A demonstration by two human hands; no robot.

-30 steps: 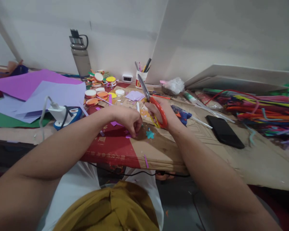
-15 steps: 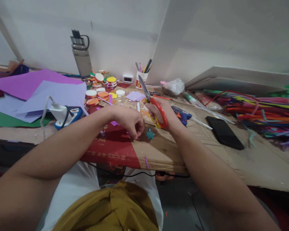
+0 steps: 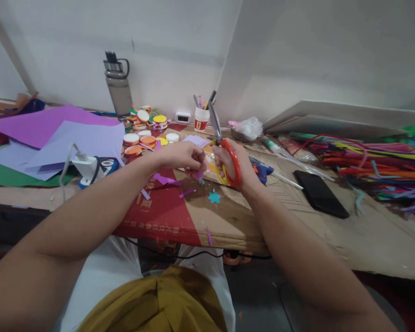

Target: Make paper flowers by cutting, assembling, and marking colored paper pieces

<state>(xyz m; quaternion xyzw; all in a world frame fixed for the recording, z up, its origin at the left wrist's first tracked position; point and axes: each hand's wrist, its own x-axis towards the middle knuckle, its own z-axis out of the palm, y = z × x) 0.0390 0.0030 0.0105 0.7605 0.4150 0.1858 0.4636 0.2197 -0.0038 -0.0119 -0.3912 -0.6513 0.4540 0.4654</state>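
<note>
My right hand (image 3: 237, 161) grips a pair of scissors (image 3: 232, 159) by its red and yellow handles, with the blades pointing up and away from me. The fingers of my left hand (image 3: 189, 159) are pinched on a small purple paper piece (image 3: 199, 174), mostly hidden by them. Just below, on the cardboard, lies a teal star-shaped cutout (image 3: 214, 197). Purple paper scraps (image 3: 168, 180) are strewn under and left of my left hand. Beyond the hands rests a stack of light purple paper pieces (image 3: 195, 140).
Round lids (image 3: 133, 151) in orange, white and yellow, a cup of pens (image 3: 201, 120) and a water bottle (image 3: 119, 90) stand at the back. Large paper sheets (image 3: 72, 143) and a power strip (image 3: 109, 165) lie left. A phone (image 3: 320, 193) and pipe cleaners (image 3: 373, 161) lie right.
My left hand has risen off the cardboard, and a purple paper piece now shows in its fingers. The scissors have tilted more upright in my right hand.
</note>
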